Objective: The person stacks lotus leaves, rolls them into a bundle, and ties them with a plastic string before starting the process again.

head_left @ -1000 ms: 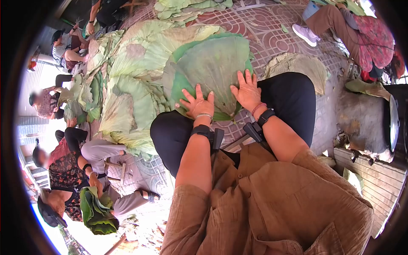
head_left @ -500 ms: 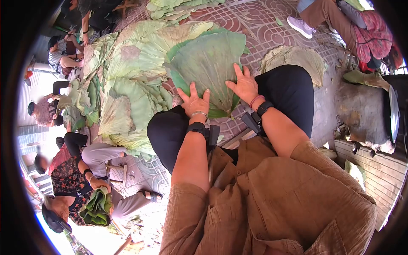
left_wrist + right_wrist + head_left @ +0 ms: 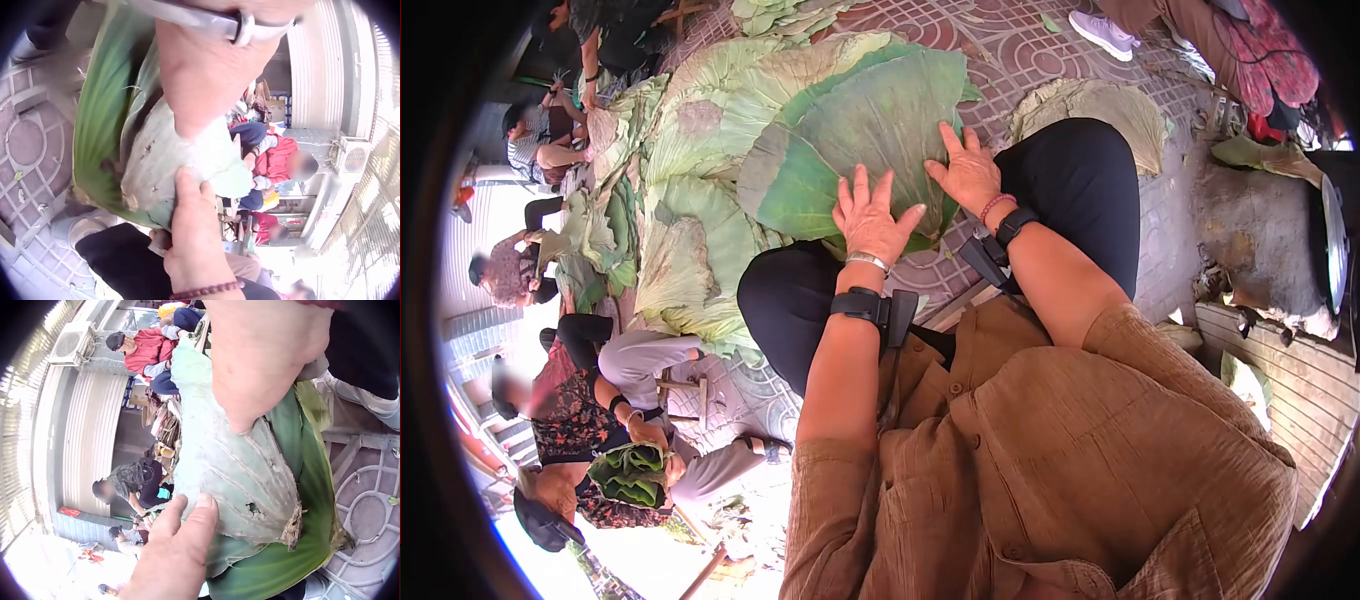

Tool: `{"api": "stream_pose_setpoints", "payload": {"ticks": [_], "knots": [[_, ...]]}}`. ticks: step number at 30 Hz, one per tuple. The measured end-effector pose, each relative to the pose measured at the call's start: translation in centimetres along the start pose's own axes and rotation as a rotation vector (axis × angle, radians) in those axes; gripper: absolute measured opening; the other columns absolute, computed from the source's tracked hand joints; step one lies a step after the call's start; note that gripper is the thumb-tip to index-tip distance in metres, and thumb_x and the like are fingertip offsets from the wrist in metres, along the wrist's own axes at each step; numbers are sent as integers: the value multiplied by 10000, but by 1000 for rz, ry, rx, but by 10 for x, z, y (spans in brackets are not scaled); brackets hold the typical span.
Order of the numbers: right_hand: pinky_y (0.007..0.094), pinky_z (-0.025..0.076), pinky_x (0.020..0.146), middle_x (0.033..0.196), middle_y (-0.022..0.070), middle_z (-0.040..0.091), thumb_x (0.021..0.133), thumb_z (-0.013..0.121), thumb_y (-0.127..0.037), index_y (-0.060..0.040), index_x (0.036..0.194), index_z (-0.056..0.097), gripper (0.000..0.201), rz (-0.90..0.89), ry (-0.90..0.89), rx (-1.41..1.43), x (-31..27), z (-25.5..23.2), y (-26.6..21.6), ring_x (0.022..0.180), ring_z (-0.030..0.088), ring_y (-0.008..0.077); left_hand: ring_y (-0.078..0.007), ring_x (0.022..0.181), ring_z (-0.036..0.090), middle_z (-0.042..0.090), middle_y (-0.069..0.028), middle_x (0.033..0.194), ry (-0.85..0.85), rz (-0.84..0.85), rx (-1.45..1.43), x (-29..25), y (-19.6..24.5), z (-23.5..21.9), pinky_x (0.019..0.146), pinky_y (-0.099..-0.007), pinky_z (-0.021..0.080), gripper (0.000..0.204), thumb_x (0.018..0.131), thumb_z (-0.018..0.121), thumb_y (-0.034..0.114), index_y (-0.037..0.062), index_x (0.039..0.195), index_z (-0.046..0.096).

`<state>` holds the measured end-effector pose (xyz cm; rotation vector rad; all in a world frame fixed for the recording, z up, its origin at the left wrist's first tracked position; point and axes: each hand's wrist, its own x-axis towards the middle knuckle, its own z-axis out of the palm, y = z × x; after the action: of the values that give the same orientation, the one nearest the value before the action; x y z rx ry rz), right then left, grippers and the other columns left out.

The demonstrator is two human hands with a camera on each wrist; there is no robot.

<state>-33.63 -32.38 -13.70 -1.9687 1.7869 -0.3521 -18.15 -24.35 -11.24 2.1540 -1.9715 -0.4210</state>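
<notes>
Centre of the head view: large green lotus leaf (image 3: 870,140) lying folded over on the patterned brick floor (image 3: 1020,60), just ahead of the black-trousered knees (image 3: 1080,190). Left hand (image 3: 870,225) flat on the leaf's near edge, fingers (image 3: 860,195) straight and slightly spread, pressing down, pinching nothing. Right hand (image 3: 968,172) flat on the leaf just beside it, toward the right, fingers likewise straight and fanned. In the left wrist view, pale underside of the leaf (image 3: 169,162) folded over its darker green face, right hand (image 3: 194,244) resting on it from the bottom of the frame. In the right wrist view, same pale fold (image 3: 231,456) with a small hole, left hand (image 3: 175,556) touching it from the lower edge.

Upper left of the head view: heap of more lotus leaves (image 3: 700,200) spread over the floor. Far left and lower left: other seated people, one holding a rolled green bundle (image 3: 632,475). Upper right: dried leaf (image 3: 1090,105) beside the knee.
</notes>
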Motion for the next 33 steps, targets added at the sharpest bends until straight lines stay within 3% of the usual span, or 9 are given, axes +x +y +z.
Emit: {"api": "stream_pose_setpoints", "payload": {"ticks": [1, 3, 7, 10, 12, 15, 18, 28, 33], "knots": [[449, 442, 852, 1357, 218, 305, 783, 564, -429, -192, 1356, 303, 673, 4, 0, 6, 0, 1, 0, 1053, 482, 412, -376, 1322, 125, 159, -128, 1452, -4, 3, 6, -5, 3, 0, 1042, -509, 108, 770, 718, 644, 471, 216, 1367, 318], [444, 453, 838, 1366, 210, 295, 784, 563, -427, -197, 1354, 308, 665, -9, 31, 9, 0, 3, 1, 1065, 481, 406, -346, 1334, 117, 180, -101, 1452, -330, 118, 67, -15, 10, 2, 1042, -501, 110, 861, 640, 724, 427, 220, 1368, 315], [475, 404, 896, 1374, 186, 296, 783, 562, -418, -202, 1349, 320, 652, 29, -11, 78, -1, 2, 2, 1143, 422, 392, -338, 1331, 145, 214, -101, 1447, -240, 116, 93, -15, 5, 16, 1047, -477, 113, 899, 586, 766, 344, 222, 1361, 327], [511, 296, 983, 1380, 146, 305, 778, 572, -399, -177, 1328, 358, 630, -4, 56, -50, -5, 2, 3, 1231, 324, 378, -316, 1326, 185, 266, -86, 1433, -253, 84, 2, -13, 3, 9, 1035, -468, 142, 837, 584, 744, 281, 248, 1332, 370], [525, 190, 1032, 1370, 117, 333, 775, 581, -345, -136, 1279, 426, 568, -152, 112, -193, -9, -1, 3, 1285, 246, 350, -302, 1319, 206, 286, -74, 1425, -252, 69, -23, -9, 0, 9, 1030, -463, 156, 794, 592, 728, 243, 251, 1314, 395], [512, 182, 1041, 1354, 95, 365, 773, 579, -276, -105, 1215, 495, 481, -350, 157, -115, -9, 1, 5, 1293, 255, 318, -280, 1305, 245, 332, -49, 1403, -207, 75, -22, -8, -6, 16, 1019, -453, 185, 722, 614, 698, 180, 256, 1283, 436], [513, 179, 1044, 1343, 79, 388, 782, 552, -235, -99, 1179, 533, 420, -338, -43, -81, -10, 3, 7, 1297, 261, 283, -272, 1291, 274, 372, -36, 1381, -143, 113, 10, -9, -7, 18, 1009, -442, 208, 669, 640, 670, 141, 259, 1264, 462], [506, 186, 1043, 1279, 62, 479, 805, 509, -248, -112, 1088, 609, 329, -287, 19, 28, -5, 9, 11, 1277, 307, 274, -272, 1236, 355, 443, -45, 1330, -50, 169, -33, -11, -17, 23, 1004, -441, 229, 493, 742, 572, 104, 283, 1201, 542], [518, 200, 1027, 1145, 73, 564, 792, 512, -234, -88, 975, 641, 268, -312, 57, 125, -4, 8, 11, 1225, 376, 281, -279, 1212, 385, 482, -33, 1293, -63, 146, -125, -14, -14, 13, 998, -440, 255, 440, 749, 568, 116, 280, 1157, 580]]}}
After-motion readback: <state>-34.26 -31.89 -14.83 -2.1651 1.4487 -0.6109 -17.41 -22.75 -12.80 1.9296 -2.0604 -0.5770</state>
